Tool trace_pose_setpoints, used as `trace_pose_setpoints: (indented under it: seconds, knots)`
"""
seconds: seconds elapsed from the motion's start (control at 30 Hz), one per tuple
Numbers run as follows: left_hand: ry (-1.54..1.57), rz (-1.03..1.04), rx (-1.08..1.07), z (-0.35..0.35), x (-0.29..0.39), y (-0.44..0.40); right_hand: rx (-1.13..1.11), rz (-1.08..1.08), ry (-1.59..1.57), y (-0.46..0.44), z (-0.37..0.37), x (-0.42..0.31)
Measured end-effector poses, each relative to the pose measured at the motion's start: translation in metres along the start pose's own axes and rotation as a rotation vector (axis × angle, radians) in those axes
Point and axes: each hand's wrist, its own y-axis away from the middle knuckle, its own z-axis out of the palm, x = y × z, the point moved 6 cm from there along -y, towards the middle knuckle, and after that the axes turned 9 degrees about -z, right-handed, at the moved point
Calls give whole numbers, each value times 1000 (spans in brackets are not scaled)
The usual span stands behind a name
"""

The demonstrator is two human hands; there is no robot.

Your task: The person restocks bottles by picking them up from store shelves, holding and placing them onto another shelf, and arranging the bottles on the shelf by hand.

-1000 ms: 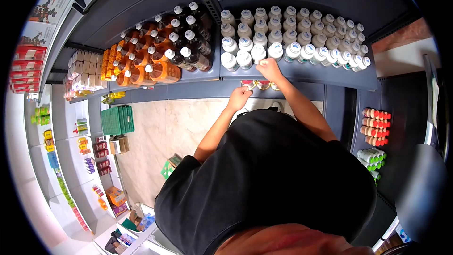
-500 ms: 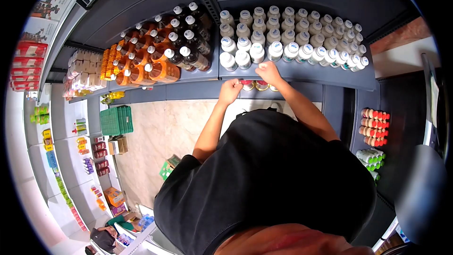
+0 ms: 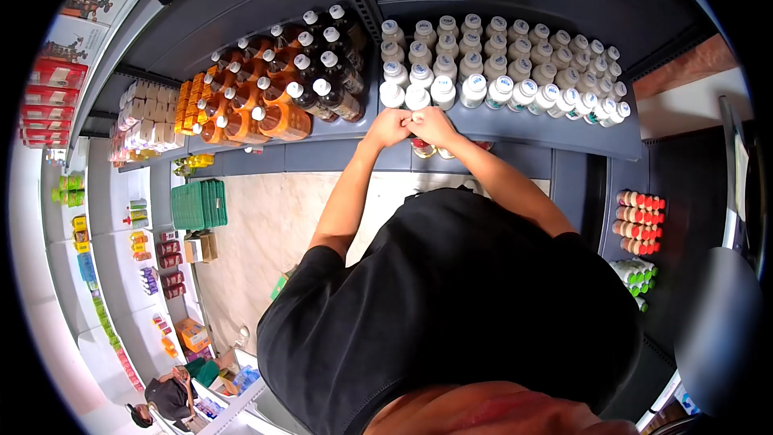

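My left hand (image 3: 390, 128) and my right hand (image 3: 431, 126) meet at the front edge of the grey shelf (image 3: 523, 130). Both have their fingers curled closed, and whether anything is pinched between them is too small to make out. Right behind them stands the front row of white-capped, pale bottles (image 3: 417, 98), upright in several rows. To the left of my hands are dark bottles (image 3: 328, 97) with white caps, and beyond those, orange drink bottles (image 3: 283, 119). Below my hands, red-and-gold packages (image 3: 422, 147) on a lower level are partly covered.
A green crate (image 3: 198, 204) sits on the floor at the left, with a cardboard box (image 3: 201, 247) in front of it. White shelves (image 3: 113, 234) with packaged goods line the left. Red-capped bottles (image 3: 640, 221) stand low at the right. Another person (image 3: 171, 393) is at lower left.
My hands, apart before, have come together at the shelf edge; the right moved left and slightly down, the left slightly up. The view shifted slightly, and the person at lower left changed posture.
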Motion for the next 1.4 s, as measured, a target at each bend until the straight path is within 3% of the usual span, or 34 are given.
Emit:
trace_pose_setpoints:
  seconds: [0.7,0.87,1.1,1.17,1.23,1.3,1.37,1.4]
  knots:
    - [-115,49,25,-5,-5,-23,-65,-209,111,-21,-12,23]
    - [-58,28,-28,1,-6,-22,-61,-181,195,-15,-13,31]
    - [-6,3,42,46,-9,22,-138,-36,49,37,-6,29]
    - [153,46,47,69,-19,39,-122,-133,106,59,2,28]
    - [171,16,-12,93,-25,61,-15,-334,-42,81,13,25]
    - [154,-73,-89,121,-35,84,-301,-84,42,111,45,75]
    - [78,-211,-212,157,-69,108,-385,-50,-25,134,60,96]
    - [52,-314,-221,174,-92,125,-507,106,-5,148,66,114]
